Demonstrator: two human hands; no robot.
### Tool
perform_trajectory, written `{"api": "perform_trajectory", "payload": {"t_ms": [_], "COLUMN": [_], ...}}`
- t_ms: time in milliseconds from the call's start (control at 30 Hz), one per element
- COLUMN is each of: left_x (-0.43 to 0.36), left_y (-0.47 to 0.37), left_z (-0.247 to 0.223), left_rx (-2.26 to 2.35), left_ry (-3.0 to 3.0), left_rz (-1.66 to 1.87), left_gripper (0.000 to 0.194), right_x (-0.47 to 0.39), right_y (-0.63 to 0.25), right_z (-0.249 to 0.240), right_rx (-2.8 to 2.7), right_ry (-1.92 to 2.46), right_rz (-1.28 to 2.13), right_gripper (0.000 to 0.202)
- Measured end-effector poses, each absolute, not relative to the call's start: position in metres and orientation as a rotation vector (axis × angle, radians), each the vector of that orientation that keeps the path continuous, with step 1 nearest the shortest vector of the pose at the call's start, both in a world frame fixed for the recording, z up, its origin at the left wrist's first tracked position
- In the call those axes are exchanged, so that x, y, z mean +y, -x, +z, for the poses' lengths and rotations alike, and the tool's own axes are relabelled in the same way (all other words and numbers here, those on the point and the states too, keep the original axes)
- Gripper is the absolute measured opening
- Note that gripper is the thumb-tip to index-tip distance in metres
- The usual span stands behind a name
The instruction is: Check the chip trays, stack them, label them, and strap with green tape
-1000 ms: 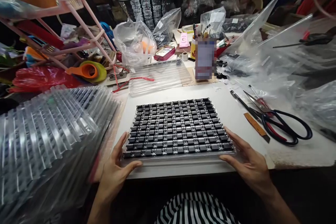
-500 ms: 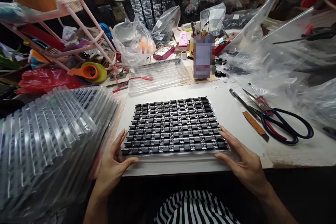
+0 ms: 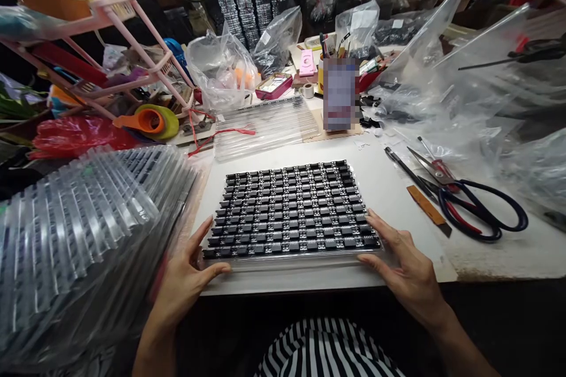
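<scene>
A clear plastic tray (image 3: 287,264) lies on the white tabletop, filled with rows of small circuit boards (image 3: 289,209) bearing black components. My left hand (image 3: 190,271) grips the tray's near left corner, thumb along the front edge and fingers at the side. On the opposite corner, my right hand (image 3: 402,259) holds the tray in the same manner. Parts of the fingers on both hands are hidden along the tray's sides.
Stacked filled plastic trays (image 3: 75,235) rise at the left. Behind lies a ridged clear tray (image 3: 269,126) with a red string (image 3: 225,131). Scissors (image 3: 469,206) and an orange cutter knife (image 3: 427,209) lie right. Plastic bags (image 3: 455,106) and a pink rack (image 3: 145,41) stand farther back.
The whole view has shifted slightly. Both hands keep about the same places at the tray's corners, and the tray shows no clear movement on the table.
</scene>
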State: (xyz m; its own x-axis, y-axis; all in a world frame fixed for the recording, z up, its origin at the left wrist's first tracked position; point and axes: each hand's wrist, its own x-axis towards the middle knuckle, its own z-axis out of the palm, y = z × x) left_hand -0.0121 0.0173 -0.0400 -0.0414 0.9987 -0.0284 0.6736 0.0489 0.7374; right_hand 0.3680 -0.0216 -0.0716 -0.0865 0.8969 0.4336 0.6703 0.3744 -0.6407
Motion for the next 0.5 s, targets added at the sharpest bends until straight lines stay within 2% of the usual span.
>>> {"api": "perform_trajectory", "payload": {"t_ms": [500], "left_x": [0.0208], "left_y": [0.01], "left_z": [-0.0354], "left_rx": [1.83], "left_ry": [-1.737], "left_rz": [0.675], "left_gripper": [0.086], "right_x": [-0.0195], "right_y": [-0.3673], "right_z": [-0.0708], "right_rx": [-1.899], "right_ry": [1.426], "right_rz": [0.331], "right_gripper": [0.06]}}
